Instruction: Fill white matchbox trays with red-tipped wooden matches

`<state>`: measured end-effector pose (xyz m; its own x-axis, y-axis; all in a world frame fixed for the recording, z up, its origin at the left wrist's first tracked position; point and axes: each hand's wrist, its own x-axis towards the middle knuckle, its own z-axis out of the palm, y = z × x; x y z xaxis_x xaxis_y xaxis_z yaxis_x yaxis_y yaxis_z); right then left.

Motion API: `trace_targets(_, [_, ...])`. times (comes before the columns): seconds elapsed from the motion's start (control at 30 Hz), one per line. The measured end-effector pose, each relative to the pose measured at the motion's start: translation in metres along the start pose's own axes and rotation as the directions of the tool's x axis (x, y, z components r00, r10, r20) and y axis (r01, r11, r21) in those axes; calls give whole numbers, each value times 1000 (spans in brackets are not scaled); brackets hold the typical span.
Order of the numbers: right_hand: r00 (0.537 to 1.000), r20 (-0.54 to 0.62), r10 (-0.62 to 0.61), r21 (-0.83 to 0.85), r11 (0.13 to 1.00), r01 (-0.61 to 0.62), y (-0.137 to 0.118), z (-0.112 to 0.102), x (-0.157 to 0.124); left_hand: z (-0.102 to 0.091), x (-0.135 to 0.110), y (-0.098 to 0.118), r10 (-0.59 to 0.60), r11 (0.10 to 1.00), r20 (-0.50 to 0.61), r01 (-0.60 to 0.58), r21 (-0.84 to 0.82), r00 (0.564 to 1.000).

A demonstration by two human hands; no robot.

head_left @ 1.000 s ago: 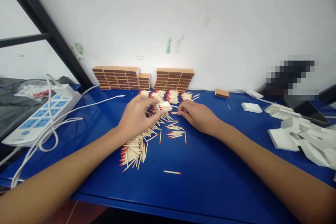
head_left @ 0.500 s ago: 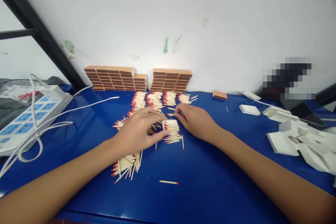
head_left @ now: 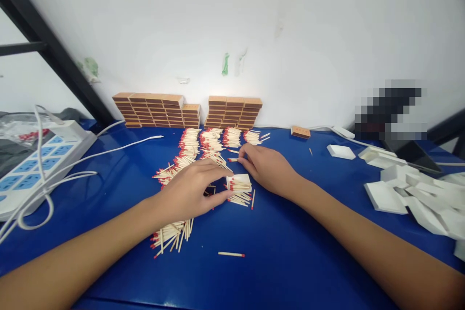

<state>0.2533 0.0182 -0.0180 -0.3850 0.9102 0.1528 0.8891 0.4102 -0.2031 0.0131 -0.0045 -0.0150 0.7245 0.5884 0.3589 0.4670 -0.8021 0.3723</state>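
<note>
My left hand (head_left: 189, 191) rests over a spread of red-tipped matches (head_left: 174, 232) on the blue table (head_left: 290, 252). Its fingertips pinch the left end of a small white matchbox tray (head_left: 240, 183) with matches in it. My right hand (head_left: 267, 167) lies just behind and to the right of the tray, fingers curled and pinching at matches near the neat rows of matches (head_left: 212, 139). A single match (head_left: 231, 254) lies alone toward the front.
Stacks of brown matchbox sleeves (head_left: 160, 110) stand against the white wall, and one sleeve (head_left: 301, 131) lies apart. Empty white trays (head_left: 410, 189) are heaped at the right. A white power strip (head_left: 32, 164) with white cables (head_left: 54, 184) sits at the left.
My left hand has pulled the white tray toward me and set it lower on the table. The right hand has stayed near the rows of matches. The view has shifted slightly.
</note>
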Motion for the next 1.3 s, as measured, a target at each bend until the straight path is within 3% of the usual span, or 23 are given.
trace_targets(1.3, [1000,-7,-8,-13,1000,8,1,0,-1,-3,0,2,23,999,12,-24,21,1000])
